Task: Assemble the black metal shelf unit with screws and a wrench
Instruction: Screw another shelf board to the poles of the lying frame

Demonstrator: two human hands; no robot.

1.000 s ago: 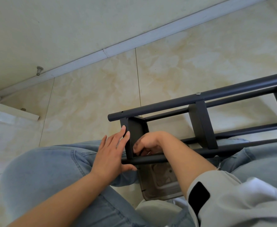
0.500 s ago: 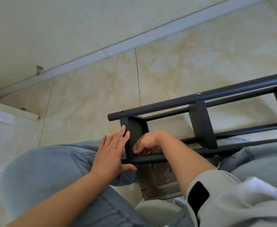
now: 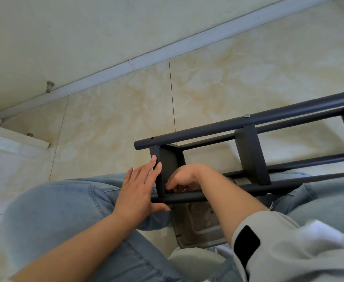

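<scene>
Shelf unit: the black metal shelf unit [image 3: 246, 151] lies on its side across the person's lap.
Left hand: left hand [image 3: 139, 188], fingers straight, presses flat on the end panel [image 3: 168, 161]; brace firmly.
Right hand: right hand [image 3: 182, 179], fingers curled inside the corner joint, seemingly round a small fastener; turn squarely.
Surroundings: cream tiled floor [image 3: 228, 78], white baseboard [image 3: 167, 49].

Soft even daylight; faint shadows; wide-angle bending at edges; lower corners blurred.
</scene>
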